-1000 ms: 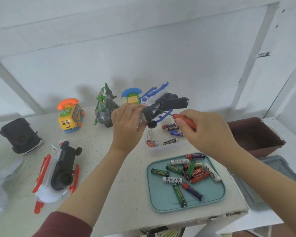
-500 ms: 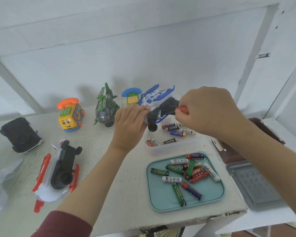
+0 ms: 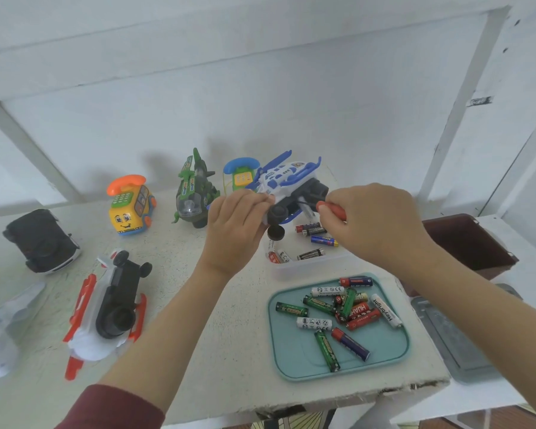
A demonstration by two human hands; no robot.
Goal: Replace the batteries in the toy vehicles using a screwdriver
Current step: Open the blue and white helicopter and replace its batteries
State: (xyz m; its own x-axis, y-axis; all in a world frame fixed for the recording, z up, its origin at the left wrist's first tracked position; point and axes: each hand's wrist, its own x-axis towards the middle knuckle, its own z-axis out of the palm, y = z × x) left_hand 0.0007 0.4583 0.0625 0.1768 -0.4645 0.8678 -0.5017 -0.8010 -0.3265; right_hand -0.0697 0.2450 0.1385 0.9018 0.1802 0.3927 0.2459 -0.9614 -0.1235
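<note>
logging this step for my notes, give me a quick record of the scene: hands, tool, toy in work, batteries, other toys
left hand: grips the blue and white toy aircraft, its black underside toward the camera
right hand: holds the red-handled screwdriver, shaft pointing into the toy's underside
batteries: loose on the teal tray; a few more in the clear container behind it
other toys: red and white toy lying underside up, yellow phone car, green aircraft, black car
battery cover: hidden, cannot tell
</note>
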